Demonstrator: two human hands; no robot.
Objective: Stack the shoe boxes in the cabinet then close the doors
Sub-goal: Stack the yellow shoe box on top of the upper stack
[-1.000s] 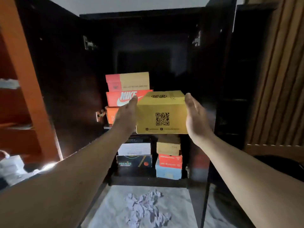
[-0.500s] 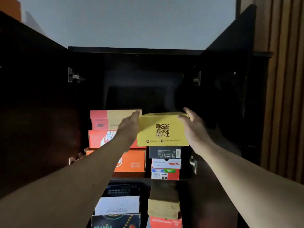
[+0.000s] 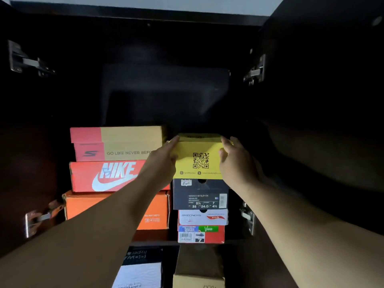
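Note:
A yellow shoe box (image 3: pixel 199 159) with a QR code sits on top of the right stack in the dark cabinet (image 3: pixel 145 15), resting on a black box (image 3: pixel 199 194). My left hand (image 3: pixel 162 165) holds its left side and my right hand (image 3: pixel 236 163) holds its right side, fingers reaching along the edges. Below the black box lie a white Skechers box (image 3: pixel 202 217) and a red one (image 3: pixel 201 233). The left stack has a red and tan Skechers box (image 3: pixel 116 142), a red Nike box (image 3: pixel 104 175) and an orange box (image 3: pixel 87 204).
Both cabinet doors stand open, with hinges at the left (image 3: pixel 25 61) and the right (image 3: pixel 255 69). A lower shelf holds more boxes, among them a white one (image 3: pixel 139 273) and a tan one (image 3: pixel 197 267). Dark space remains above both stacks.
The yellow box has gone from the air in front of the cabinet onto the black box atop the right stack. The view has closed in on the upper shelf.

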